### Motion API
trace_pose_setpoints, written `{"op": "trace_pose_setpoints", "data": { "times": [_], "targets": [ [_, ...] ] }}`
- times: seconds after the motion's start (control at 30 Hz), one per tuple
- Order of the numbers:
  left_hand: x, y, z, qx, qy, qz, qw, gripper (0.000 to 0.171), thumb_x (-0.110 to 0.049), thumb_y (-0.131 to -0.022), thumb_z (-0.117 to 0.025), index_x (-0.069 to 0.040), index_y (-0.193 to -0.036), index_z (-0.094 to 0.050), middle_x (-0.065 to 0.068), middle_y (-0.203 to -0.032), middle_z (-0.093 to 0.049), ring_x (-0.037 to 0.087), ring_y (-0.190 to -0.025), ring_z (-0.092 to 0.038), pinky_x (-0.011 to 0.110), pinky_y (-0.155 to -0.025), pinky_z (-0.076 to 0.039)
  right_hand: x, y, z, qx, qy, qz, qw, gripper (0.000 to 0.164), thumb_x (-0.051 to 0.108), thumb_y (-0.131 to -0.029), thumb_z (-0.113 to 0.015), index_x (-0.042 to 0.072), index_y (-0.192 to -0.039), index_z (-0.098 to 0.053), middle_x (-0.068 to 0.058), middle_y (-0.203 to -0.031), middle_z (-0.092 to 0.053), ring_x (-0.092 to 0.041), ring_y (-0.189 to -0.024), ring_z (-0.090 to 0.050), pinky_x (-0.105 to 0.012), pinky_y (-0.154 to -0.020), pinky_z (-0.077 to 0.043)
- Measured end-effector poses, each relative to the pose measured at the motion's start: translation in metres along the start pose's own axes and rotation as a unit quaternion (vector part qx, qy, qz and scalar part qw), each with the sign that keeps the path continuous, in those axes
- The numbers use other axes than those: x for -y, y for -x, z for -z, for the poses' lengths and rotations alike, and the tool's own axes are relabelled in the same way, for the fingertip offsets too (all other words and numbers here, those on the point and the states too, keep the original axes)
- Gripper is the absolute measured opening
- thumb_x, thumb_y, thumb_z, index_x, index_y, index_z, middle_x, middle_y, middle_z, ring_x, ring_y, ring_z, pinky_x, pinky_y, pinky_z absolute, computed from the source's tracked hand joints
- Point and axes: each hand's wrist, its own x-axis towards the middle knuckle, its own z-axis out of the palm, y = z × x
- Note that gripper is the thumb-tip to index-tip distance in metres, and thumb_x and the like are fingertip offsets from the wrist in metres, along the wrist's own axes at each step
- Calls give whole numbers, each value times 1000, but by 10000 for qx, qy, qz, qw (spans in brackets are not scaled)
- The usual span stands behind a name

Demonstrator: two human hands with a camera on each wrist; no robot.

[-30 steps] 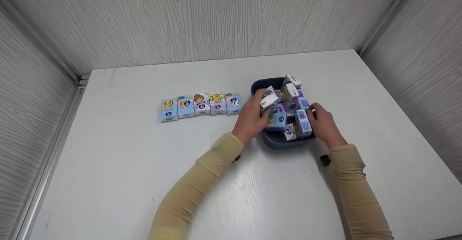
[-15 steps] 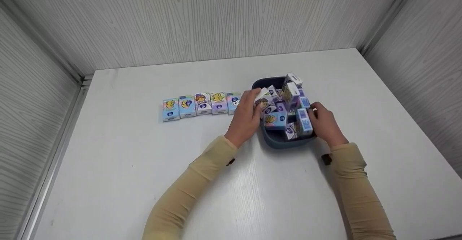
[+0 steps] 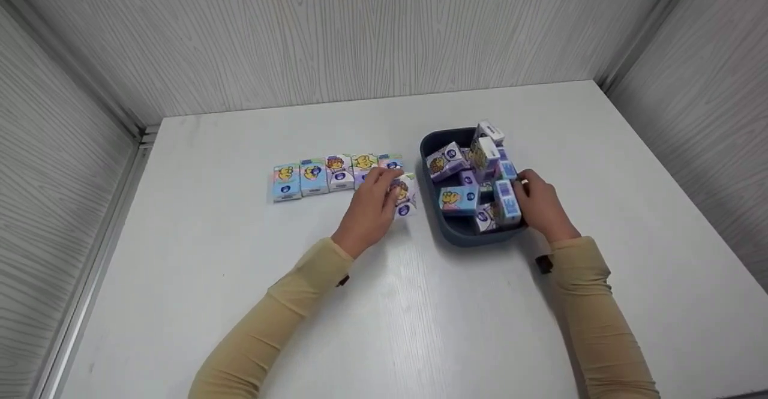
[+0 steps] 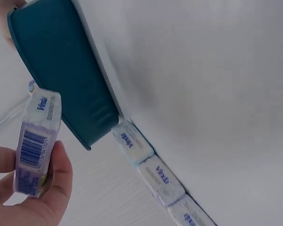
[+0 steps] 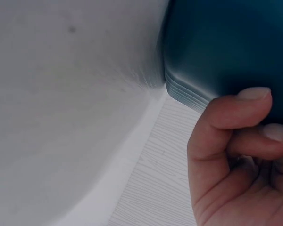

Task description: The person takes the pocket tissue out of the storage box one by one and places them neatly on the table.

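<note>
In the head view my left hand point(image 3: 369, 207) pinches a white and purple tissue pack point(image 3: 405, 197) between thumb and fingers, close in front of the right end of a row. The left wrist view shows that tissue pack point(image 4: 35, 141) end-on, with a barcode and a Vinda label. Several tissue packs in blue, white and purple form the row point(image 3: 314, 177) side by side. Right of it stands a dark blue-green plastic bin point(image 3: 474, 238) with more packs inside, some upright. My right hand point(image 3: 540, 207) grips the bin's right side, its curled fingers point(image 5: 236, 113) against the outer wall.
The white table point(image 3: 372, 327) runs back to a wood-grain panel point(image 3: 360, 33). Side panels point(image 3: 708, 87) stand left and right. Inside the bin, a blue pack point(image 3: 459, 200) lies flat near the front left, and one upright pack point(image 3: 485, 158) rises above the rim.
My left hand has lifted the white and purple tissue pack out of the bin and carried it left to the row's right end. The right hand has stayed at the bin.
</note>
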Motion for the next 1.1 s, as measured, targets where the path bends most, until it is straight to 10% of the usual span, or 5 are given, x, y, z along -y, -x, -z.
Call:
{"op": "trace_pose_setpoints", "data": {
  "times": [0.2, 0.47, 0.8, 1.1],
  "targets": [
    [11, 14, 15, 886, -586, 872, 9905, 31, -15, -102, -45, -5, -131, -51, 6, -120, -47, 14, -103, -52, 30, -95, -44, 1, 0, 0, 56, -18, -36, 10000, 39, 28, -104, -33, -4, -123, -45, -23, -102, -61, -29, -82, -57, -39, -67, -46],
    [22, 22, 17, 1254, -1468, 1165, 9742, 32, -16, -101, -47, -8, -131, -54, 12, -113, -51, 23, -98, -54, 38, -87, -48, 0, -1, 1, 96, -65, -141, 9998, 41, 29, -104, -32, -4, -125, -44, -25, -108, -59, -30, -88, -57, -41, -72, -46],
    [8, 43, 12, 1890, -2951, 198, 9364, 30, -2, -92, -61, -10, -121, -65, 16, -123, -51, 29, -110, -48, 40, -88, -49, 1, 0, -2, 159, -3, -89, 9998, 42, 28, -104, -32, -4, -128, -43, -26, -108, -59, -31, -88, -57, -42, -73, -46],
    [2, 66, 14, 1829, -3024, 57, 9355, 25, -16, -93, -57, 0, -110, -66, 20, -119, -54, 33, -108, -52, 40, -83, -52, 0, 0, 1, 96, 63, -6, 9999, 41, 29, -104, -32, -4, -127, -44, -24, -102, -60, -29, -81, -56, -41, -67, -45]
  ]
}}
